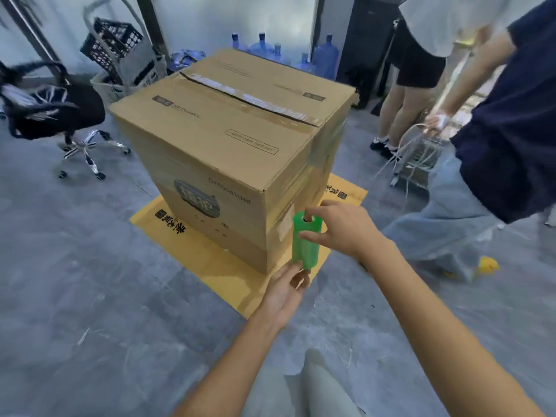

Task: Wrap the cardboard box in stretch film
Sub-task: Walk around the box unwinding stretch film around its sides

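The cardboard box (pixel 222 139) is standing on a flattened yellow cardboard sheet (pixel 210 257) on the floor (pixel 75 281), filling the middle of the view. At its near corner, toward 5 o'clock from the box's centre, both hands are holding the green stretch film roll (pixel 305 245) upright, just beside the box edge. The right hand (pixel 340 227) is curling over the roll's top end, with one finger apparently hooked into the core. The left hand (pixel 285 291) is gripping the bottom end from underneath, at 6 o'clock of the roll. Glossy film bands (pixel 326 139) are already showing on the box's right face, around 3 o'clock. Whether a film web is running taut from the roll to the corner is too faint to tell. The main risk, as I judge it, is the film slackening or tearing on the sharp corner if the roll is being pulled unevenly, or if it is tilting between the two grips. Too much tension could also be dragging the box across the slick sheet beneath it. A second person in a dark shirt (pixel 511 139) is standing at 2 o'clock, close to the path round the box, so walking the roll that way is risking a bump or a snagged web. The office chair (pixel 51 109) at 10 o'clock is narrowing the way on the far left side.
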